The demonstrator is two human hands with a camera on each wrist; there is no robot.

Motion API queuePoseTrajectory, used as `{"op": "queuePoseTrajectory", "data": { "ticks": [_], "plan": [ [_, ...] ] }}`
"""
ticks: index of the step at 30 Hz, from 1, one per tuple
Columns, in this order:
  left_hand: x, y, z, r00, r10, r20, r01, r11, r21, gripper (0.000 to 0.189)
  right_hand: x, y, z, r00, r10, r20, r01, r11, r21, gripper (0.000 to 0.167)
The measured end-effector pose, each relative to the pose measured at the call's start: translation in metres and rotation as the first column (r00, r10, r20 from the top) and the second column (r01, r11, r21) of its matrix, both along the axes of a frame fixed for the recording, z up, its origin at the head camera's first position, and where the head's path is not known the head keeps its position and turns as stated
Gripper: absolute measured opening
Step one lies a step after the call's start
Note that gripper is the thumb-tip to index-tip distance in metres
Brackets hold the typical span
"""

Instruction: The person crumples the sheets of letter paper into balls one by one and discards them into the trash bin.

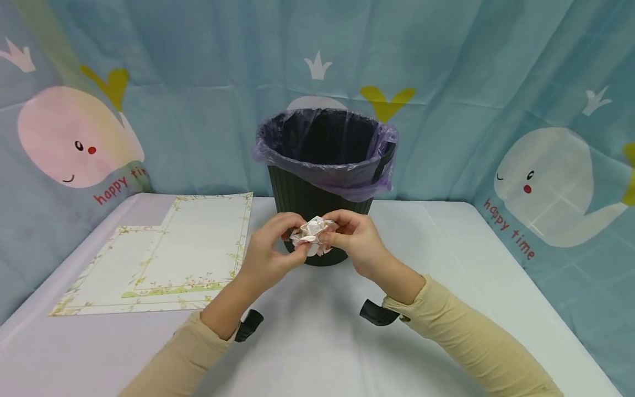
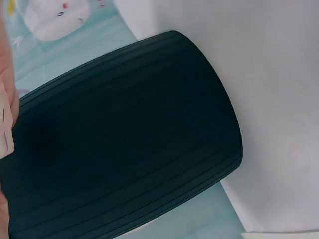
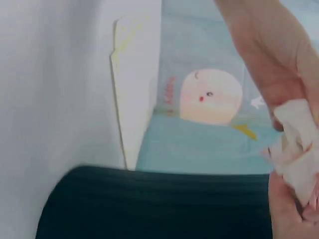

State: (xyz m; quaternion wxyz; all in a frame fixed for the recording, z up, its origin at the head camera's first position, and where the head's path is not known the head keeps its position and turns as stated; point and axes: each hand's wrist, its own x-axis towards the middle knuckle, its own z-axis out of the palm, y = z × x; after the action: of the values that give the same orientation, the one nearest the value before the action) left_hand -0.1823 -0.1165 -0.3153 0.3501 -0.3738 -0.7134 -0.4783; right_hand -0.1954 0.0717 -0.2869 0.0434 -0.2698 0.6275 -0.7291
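Note:
A crumpled ball of white and pinkish paper is pinched between both hands, in front of the trash can. My left hand grips it from the left with thumb and fingers. On its other side, my right hand pinches it the same way. The right wrist view shows the crumpled paper at its right edge, with fingers around it. Just behind the hands stands a dark trash can, its rim lined with a purple plastic bag. In the left wrist view the can's dark side fills the middle.
Two sheets of paper with floral borders lie overlapping on the white table, to the left. A blue curtain with cartoon whales surrounds the table at the back and sides. Black straps show at both wrists.

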Motion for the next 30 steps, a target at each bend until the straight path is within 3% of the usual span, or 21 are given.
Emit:
{"op": "queuePoseTrajectory", "data": {
  "ticks": [3,6,13,19,24,30],
  "plan": [
    [-0.002,0.003,0.001,0.999,-0.011,0.030,0.010,1.000,0.028,0.026,0.000,-0.004,-0.005,0.999,-0.033,-0.027,0.031,0.997,-0.073,0.011],
    [-0.002,0.002,0.002,0.995,-0.032,0.091,0.029,0.999,0.031,0.025,-0.001,-0.007,-0.010,0.998,-0.029,-0.062,0.022,0.994,-0.109,0.009],
    [0.003,-0.012,0.008,0.968,-0.077,0.238,0.095,0.993,-0.064,0.032,0.001,0.002,-0.007,0.990,0.057,-0.128,-0.054,0.998,0.032,0.017],
    [0.016,-0.018,0.022,0.960,-0.058,0.274,0.092,0.989,-0.114,0.049,0.009,0.016,0.020,0.958,0.089,-0.274,-0.059,0.991,0.117,0.029],
    [0.021,-0.024,0.031,0.968,-0.051,0.245,0.079,0.991,-0.106,0.052,0.009,0.026,0.051,0.939,0.064,-0.339,-0.047,0.997,0.058,0.033],
    [0.022,-0.031,0.030,0.975,-0.005,0.221,0.035,0.991,-0.132,0.047,0.000,0.032,0.079,0.913,-0.002,-0.407,-0.022,0.998,-0.055,0.024]
  ]
}}
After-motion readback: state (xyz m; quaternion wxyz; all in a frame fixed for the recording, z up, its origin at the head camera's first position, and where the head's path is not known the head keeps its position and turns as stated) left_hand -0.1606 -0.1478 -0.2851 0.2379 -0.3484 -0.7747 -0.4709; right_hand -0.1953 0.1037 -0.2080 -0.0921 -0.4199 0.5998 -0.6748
